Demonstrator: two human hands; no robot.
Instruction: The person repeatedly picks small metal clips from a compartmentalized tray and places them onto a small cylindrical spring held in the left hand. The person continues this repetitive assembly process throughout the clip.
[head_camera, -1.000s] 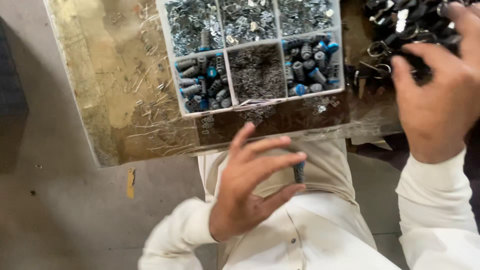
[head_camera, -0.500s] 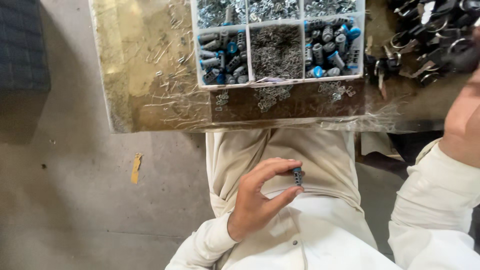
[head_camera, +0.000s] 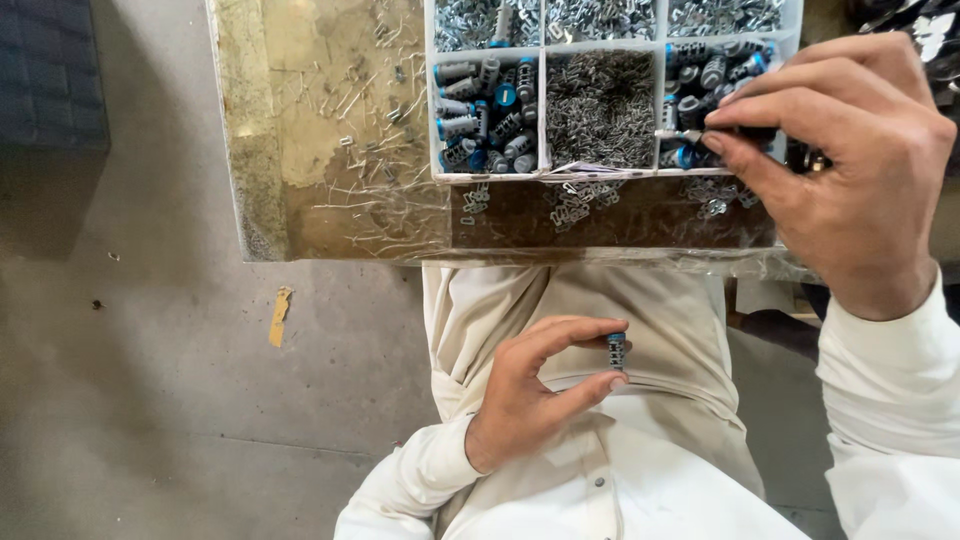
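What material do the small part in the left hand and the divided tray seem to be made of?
The small part pinched by the left hand: probably grey metal with a blue plastic end, judging by its dull sheen. The divided tray: likely white plastic, with thin, smooth, matte walls.

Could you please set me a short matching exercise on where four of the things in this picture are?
Things:
1. left hand
2. right hand
3. pile of thin metal clips
4. yellow scrap

Places:
A. on the grey floor, left of the person's lap
B. middle compartment of the white divided tray
C. at the tray's right compartment, fingertips pinched together
D. over the lap, pinching a small grey and blue cylinder

Pairs: 1-D, 2-C, 3-B, 4-A
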